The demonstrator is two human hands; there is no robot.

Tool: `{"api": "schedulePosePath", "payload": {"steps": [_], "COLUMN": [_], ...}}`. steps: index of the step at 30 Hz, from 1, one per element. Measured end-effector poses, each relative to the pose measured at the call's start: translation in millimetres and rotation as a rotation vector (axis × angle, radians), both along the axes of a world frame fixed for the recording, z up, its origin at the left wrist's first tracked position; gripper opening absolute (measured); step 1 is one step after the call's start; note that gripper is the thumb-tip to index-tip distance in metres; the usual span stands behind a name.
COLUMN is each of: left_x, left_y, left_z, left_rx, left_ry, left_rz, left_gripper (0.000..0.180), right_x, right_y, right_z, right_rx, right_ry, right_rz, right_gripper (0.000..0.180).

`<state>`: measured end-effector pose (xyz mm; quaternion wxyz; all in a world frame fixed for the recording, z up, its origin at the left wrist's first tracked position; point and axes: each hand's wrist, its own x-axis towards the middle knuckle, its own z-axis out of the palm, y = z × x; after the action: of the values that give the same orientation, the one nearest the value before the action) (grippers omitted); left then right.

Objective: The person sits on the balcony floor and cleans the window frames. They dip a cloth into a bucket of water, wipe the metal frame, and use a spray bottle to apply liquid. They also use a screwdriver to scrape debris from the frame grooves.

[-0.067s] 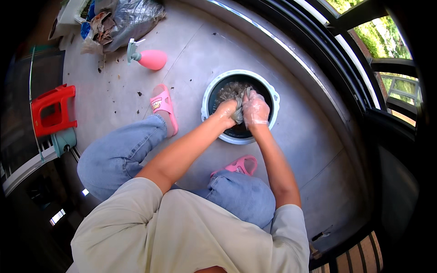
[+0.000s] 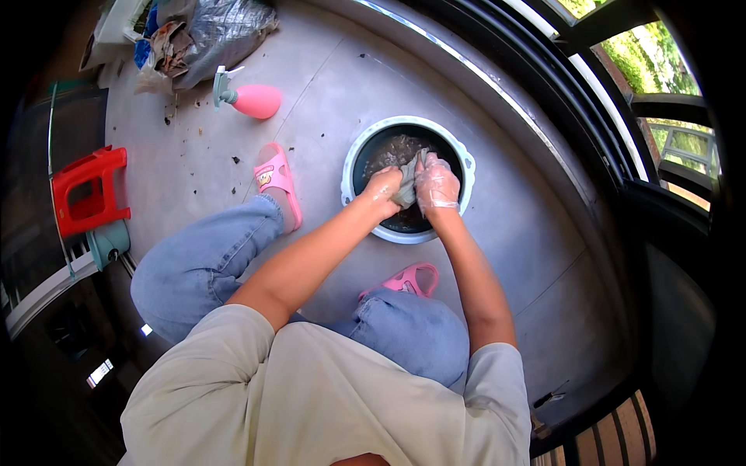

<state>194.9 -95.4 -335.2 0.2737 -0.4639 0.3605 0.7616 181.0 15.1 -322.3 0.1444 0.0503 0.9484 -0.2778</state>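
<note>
A grey wet cloth (image 2: pixel 406 186) is bunched between my two hands over a light-blue-rimmed basin (image 2: pixel 349 167) on the floor. My left hand (image 2: pixel 385 188) grips the cloth's left side, its fingers curled. My right hand (image 2: pixel 437 186), in what looks like a thin clear plastic covering, is closed round the right side, its fingertips partly hidden. Dark, murky water (image 2: pixel 396 149) with bubbles or foam shows inside the basin beyond the hands. Both hands are within the rim.
A pink spray bottle (image 2: pixel 258 101) with a grey-green head lies on the floor to the left. Farther back is a shiny plastic bag (image 2: pixel 221 43). A red stool (image 2: pixel 89 190) is at far left. My feet in pink slippers (image 2: pixel 277 182) flank the near side; a dark window frame (image 2: pixel 544 101) runs along the right.
The whole view has shifted slightly. Both hands still hold the cloth over the basin, and a little more of it shows between them.
</note>
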Motion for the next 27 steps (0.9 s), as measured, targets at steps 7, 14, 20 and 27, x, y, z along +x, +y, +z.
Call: {"api": "schedulePosePath", "payload": {"steps": [7, 14, 20, 27], "left_x": [-6.7, -9.6, -7.0, -3.0], "left_y": [-29.3, -28.5, -31.2, -24.4], "left_z": [-23.1, -21.7, -32.0, -7.9], "left_rx": [-0.118, 0.214, 0.51, -0.449], "left_ry": [-0.291, -0.151, 0.161, 0.154], "left_rz": [-0.106, -0.07, -0.263, -0.454], "left_gripper": [0.036, 0.04, 0.026, 0.004], "right_x": [17.4, 23.6, 29.8, 10.4], "right_y": [-18.9, -33.3, -29.5, -12.5], "right_z": [-37.5, 51.7, 47.3, -7.6], "right_rx": [0.107, -0.359, -0.253, 0.028], "right_ry": [-0.145, -0.169, 0.182, -0.074], "right_rz": [0.138, 0.06, 0.13, -0.019], "right_gripper": [0.026, 0.027, 0.025, 0.023]}}
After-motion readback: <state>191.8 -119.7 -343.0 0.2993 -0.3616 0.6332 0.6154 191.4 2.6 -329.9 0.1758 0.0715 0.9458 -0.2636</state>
